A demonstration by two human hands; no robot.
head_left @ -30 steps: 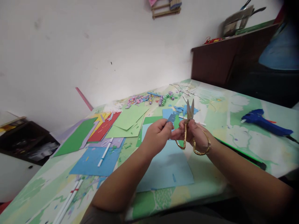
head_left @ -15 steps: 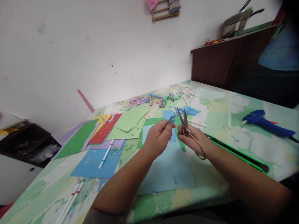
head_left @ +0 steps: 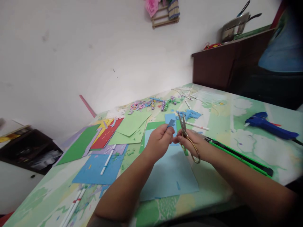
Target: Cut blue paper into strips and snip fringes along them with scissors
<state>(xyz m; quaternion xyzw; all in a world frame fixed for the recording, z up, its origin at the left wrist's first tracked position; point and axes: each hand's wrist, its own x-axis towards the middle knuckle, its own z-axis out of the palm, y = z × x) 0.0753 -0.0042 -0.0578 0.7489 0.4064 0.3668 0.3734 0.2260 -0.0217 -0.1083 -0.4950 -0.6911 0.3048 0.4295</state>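
Paper strip [head_left: 171, 123], small, blue, fringed, is being pinched by left hand [head_left: 159, 142]; right hand [head_left: 192, 143] is gripping gold-handled metal scissors [head_left: 186, 134], blades slightly parted.

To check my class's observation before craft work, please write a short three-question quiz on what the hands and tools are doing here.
1. True or false: the right hand holds the scissors.
2. The left hand pinches: A a spoon, B a blue fringed strip, C a coin?
3. Fill in: the blue glue gun lies on the person's ____ side.
Key: 1 true; 2 B; 3 right.
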